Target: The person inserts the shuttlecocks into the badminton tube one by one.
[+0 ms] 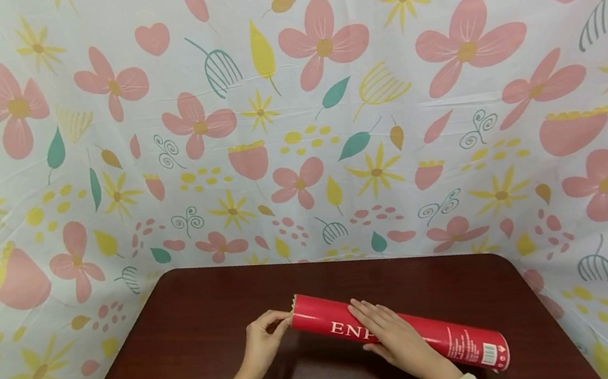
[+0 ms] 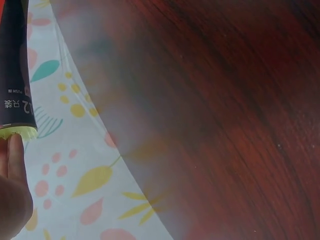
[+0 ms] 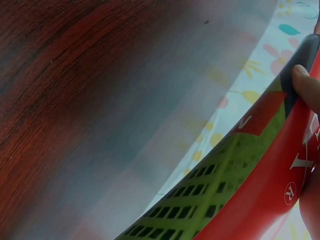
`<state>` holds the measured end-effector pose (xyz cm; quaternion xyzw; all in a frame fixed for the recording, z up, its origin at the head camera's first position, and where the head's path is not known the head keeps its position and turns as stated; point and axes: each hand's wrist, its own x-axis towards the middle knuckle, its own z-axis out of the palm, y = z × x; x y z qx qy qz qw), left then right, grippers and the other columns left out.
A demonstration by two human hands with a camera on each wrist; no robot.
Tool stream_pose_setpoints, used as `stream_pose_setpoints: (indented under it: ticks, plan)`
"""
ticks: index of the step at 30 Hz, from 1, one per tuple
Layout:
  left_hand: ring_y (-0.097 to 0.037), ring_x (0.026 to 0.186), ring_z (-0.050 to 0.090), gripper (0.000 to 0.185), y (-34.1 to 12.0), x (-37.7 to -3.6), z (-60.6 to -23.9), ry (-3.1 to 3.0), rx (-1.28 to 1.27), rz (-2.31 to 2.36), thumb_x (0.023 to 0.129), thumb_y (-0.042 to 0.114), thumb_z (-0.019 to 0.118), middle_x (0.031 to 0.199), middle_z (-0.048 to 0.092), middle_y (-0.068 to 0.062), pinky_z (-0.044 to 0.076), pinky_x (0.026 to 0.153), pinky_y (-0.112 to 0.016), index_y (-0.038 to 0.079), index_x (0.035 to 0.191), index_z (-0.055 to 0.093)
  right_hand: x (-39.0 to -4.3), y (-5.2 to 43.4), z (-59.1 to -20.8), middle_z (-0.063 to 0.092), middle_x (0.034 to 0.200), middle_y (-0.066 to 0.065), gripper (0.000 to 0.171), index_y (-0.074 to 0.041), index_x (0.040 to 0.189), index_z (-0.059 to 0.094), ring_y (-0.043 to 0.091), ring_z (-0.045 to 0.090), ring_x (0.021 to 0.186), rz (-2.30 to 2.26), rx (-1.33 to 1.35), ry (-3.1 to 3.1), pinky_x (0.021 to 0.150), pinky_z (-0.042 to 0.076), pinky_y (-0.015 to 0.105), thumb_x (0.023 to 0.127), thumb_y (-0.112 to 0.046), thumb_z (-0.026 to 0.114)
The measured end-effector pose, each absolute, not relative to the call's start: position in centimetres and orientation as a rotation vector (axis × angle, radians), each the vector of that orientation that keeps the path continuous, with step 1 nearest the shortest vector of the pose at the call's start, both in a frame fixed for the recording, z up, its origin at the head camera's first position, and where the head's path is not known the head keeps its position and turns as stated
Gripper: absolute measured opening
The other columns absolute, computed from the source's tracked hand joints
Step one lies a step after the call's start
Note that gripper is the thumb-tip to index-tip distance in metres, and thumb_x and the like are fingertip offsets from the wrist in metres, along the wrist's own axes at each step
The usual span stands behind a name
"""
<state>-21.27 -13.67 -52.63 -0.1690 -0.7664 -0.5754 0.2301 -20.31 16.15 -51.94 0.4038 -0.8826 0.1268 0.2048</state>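
Note:
A long red shuttlecock tube (image 1: 324, 321) slants across the head view, its left end higher and its right end near the table. My right hand (image 1: 395, 338) grips it around the middle, fingers over the top; in the right wrist view the thumb (image 3: 306, 85) presses its side. At the left end, a pale yellow scalloped shuttlecock skirt (image 2: 25, 132) peeks out of the tube mouth. The thumb and fingers of my left hand (image 1: 262, 345) pinch at that edge. How much of the shuttlecock lies inside the tube is hidden.
Beneath the hands is a dark reddish-brown wooden table (image 1: 209, 302) with rounded far corners. A white cloth (image 1: 281, 114) printed with flowers and leaves hangs behind it and along both sides.

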Motion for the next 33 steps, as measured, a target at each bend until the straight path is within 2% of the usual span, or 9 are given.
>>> stream_pose_setpoints:
  ticks: [5,10,18,22,23,24,29,31,33]
  plan:
    - [-0.035,0.076,0.066,0.01,-13.4,-20.4,-50.9,-2.131,-0.508,-1.594,0.08,-0.01,0.07,0.084,0.07,-0.018,0.057,0.063,-0.033,-0.005,0.089,0.073,-20.4,16.1,-52.0,0.04,0.15,0.009,0.094,-0.01,0.149,0.036,0.026,0.043,0.133,0.35,1.125,-2.458,0.102,0.04,0.048,0.071,-0.022,0.086]
    - [-0.036,0.076,0.065,0.009,-13.5,-20.1,-49.9,-2.167,-0.522,-1.619,0.081,-0.01,0.07,0.084,0.069,-0.019,0.056,0.064,-0.031,-0.006,0.089,0.073,-20.4,16.1,-52.0,0.039,0.15,0.008,0.093,-0.01,0.149,0.036,0.026,0.043,0.133,0.351,1.122,-2.456,0.102,0.04,0.048,0.071,-0.022,0.085]
    - [-0.037,0.076,0.066,0.011,-13.7,-20.4,-50.2,-2.167,-0.526,-1.656,0.08,-0.011,0.069,0.085,0.069,-0.019,0.057,0.065,-0.033,-0.006,0.089,0.073,-20.5,16.1,-52.2,0.037,0.152,0.007,0.091,-0.011,0.15,0.035,0.025,0.041,0.134,0.348,1.114,-2.48,0.105,0.038,0.045,0.074,-0.026,0.083]
    - [-0.044,0.076,0.065,0.011,-13.8,-20.4,-50.3,-2.135,-0.576,-1.697,0.081,-0.013,0.067,0.085,0.068,-0.023,0.058,0.067,-0.04,-0.01,0.091,0.071,-20.5,16.2,-52.0,0.038,0.151,0.009,0.078,-0.01,0.15,0.035,0.026,0.041,0.135,0.357,1.121,-2.478,0.105,0.039,0.046,0.086,-0.042,0.065]
    - [-0.042,0.076,0.066,0.011,-13.9,-20.4,-50.4,-2.128,-0.584,-1.704,0.082,-0.014,0.066,0.085,0.068,-0.023,0.058,0.067,-0.042,-0.01,0.092,0.071,-20.5,16.2,-52.0,0.039,0.151,0.009,0.076,-0.01,0.15,0.034,0.026,0.041,0.135,0.357,1.122,-2.479,0.105,0.039,0.046,0.087,-0.045,0.06]
    - [-0.042,0.076,0.067,0.012,-14.0,-20.7,-50.8,-2.125,-0.577,-1.714,0.082,-0.013,0.066,0.085,0.069,-0.022,0.058,0.068,-0.041,-0.009,0.092,0.072,-20.5,16.2,-51.9,0.038,0.151,0.009,0.074,-0.011,0.15,0.034,0.026,0.041,0.135,0.358,1.122,-2.48,0.105,0.039,0.046,0.088,-0.047,0.054]
    - [-0.038,0.077,0.069,0.012,-14.4,-21.2,-52.1,-2.098,-0.502,-1.727,0.083,-0.01,0.067,0.086,0.07,-0.019,0.058,0.069,-0.037,-0.007,0.093,0.072,-20.6,16.1,-51.9,0.038,0.151,0.009,0.073,-0.01,0.15,0.035,0.028,0.043,0.133,0.359,1.124,-2.47,0.105,0.039,0.046,0.09,-0.048,0.053]
    - [-0.042,0.078,0.068,0.012,-14.5,-20.9,-51.7,-2.081,-0.477,-1.742,0.083,-0.012,0.066,0.087,0.07,-0.022,0.058,0.069,-0.04,-0.01,0.093,0.071,-20.7,16.1,-52.1,0.038,0.151,0.009,0.072,-0.009,0.149,0.035,0.029,0.044,0.132,0.355,1.124,-2.456,0.104,0.04,0.047,0.091,-0.05,0.047]
    - [-0.038,0.077,0.069,0.012,-14.6,-20.4,-50.9,-2.074,-0.458,-1.747,0.083,-0.015,0.064,0.088,0.069,-0.026,0.057,0.069,-0.043,-0.012,0.094,0.069,-20.8,16.1,-52.1,0.039,0.151,0.01,0.073,-0.008,0.149,0.036,0.029,0.043,0.133,0.351,1.118,-2.447,0.103,0.04,0.047,0.092,-0.054,0.033]
